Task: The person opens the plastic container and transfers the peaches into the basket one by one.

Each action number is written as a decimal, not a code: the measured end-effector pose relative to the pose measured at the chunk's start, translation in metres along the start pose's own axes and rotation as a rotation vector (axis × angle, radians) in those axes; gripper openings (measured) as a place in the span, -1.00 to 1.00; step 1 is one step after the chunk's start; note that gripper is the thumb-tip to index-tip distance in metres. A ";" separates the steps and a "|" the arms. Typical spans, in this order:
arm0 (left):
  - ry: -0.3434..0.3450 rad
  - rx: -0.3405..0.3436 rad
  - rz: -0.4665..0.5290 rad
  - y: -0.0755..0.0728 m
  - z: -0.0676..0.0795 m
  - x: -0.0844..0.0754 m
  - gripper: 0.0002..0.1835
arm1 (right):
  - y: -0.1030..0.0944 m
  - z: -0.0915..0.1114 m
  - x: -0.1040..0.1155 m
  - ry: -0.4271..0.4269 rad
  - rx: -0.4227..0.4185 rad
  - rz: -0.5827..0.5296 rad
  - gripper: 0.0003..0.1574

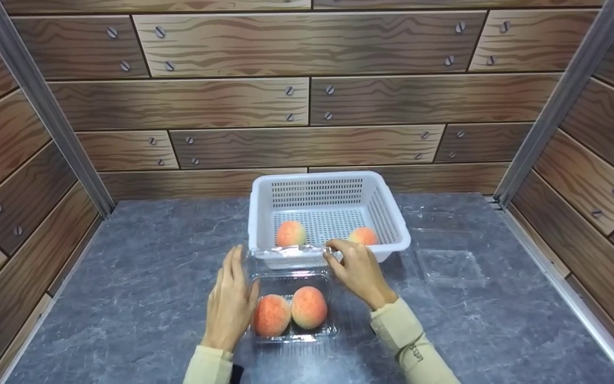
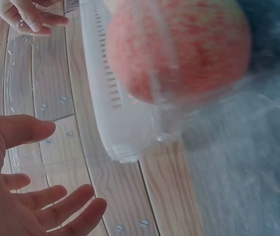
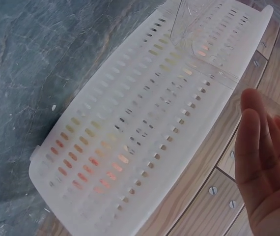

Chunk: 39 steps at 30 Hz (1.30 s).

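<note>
Right hand pinches the clear lid by its edge.
Left hand is relaxed, fingers extended beside the plastic container of two peaches; contact unclear.

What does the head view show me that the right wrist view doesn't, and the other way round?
Head view only: the left hand, two peaches in the clear tray, and another clear plastic piece on the table's right.

Right wrist view only: the slots in the white basket's outer near side, orange-red showing through.

Both: the right hand, the basket, clear lid, grey tabletop and wood-patterned wall.
</note>
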State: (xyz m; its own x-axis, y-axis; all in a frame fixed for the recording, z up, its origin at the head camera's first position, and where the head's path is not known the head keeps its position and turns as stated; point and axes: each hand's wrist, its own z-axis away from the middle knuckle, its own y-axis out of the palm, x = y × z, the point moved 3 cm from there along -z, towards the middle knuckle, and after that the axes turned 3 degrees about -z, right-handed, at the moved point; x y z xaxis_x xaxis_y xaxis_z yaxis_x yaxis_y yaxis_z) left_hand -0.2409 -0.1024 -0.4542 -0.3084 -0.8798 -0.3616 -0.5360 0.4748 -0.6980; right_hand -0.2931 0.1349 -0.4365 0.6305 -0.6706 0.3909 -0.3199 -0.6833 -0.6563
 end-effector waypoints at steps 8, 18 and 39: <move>0.019 -0.004 -0.043 0.003 0.023 0.009 -0.22 | -0.004 0.011 0.000 0.042 -0.033 -0.054 -0.88; 0.151 0.187 -0.057 0.014 0.047 0.013 -0.28 | -0.006 0.022 -0.001 0.053 -0.069 -0.024 -0.91; 0.155 0.496 -0.051 0.025 0.064 0.025 0.05 | 0.005 0.035 0.008 0.059 -0.027 -0.048 -0.92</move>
State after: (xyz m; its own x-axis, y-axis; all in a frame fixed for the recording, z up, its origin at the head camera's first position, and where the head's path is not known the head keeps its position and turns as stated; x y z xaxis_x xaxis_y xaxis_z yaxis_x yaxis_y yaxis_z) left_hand -0.2117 -0.1143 -0.5205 -0.4247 -0.8702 -0.2498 -0.1281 0.3310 -0.9349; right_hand -0.2648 0.1361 -0.4593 0.6033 -0.6522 0.4590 -0.3096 -0.7219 -0.6189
